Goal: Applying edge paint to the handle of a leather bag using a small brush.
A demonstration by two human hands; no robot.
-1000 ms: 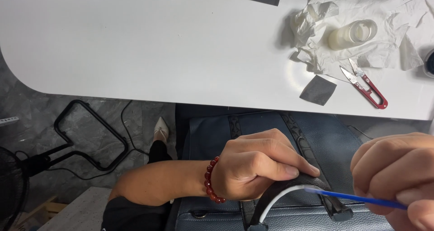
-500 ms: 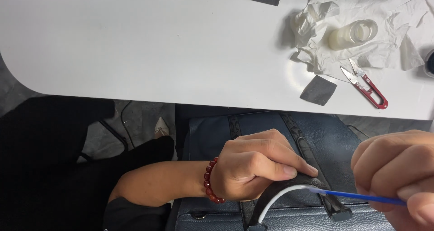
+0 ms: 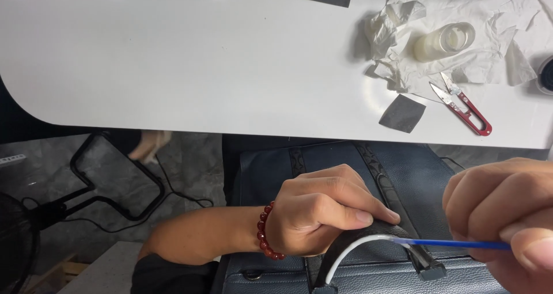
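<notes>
The left hand (image 3: 322,213) pinches the dark bag handle (image 3: 368,242) over the blue bag (image 3: 345,167); the right hand (image 3: 507,219) grips a thin blue stick (image 3: 455,244), its tip touching the handle's white edge

No pkgs, labels, signs or screens in view.

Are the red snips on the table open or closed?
Open: the snips lie flat on the table, and their two blades spread apart in a V toward the crumpled paper.
</notes>
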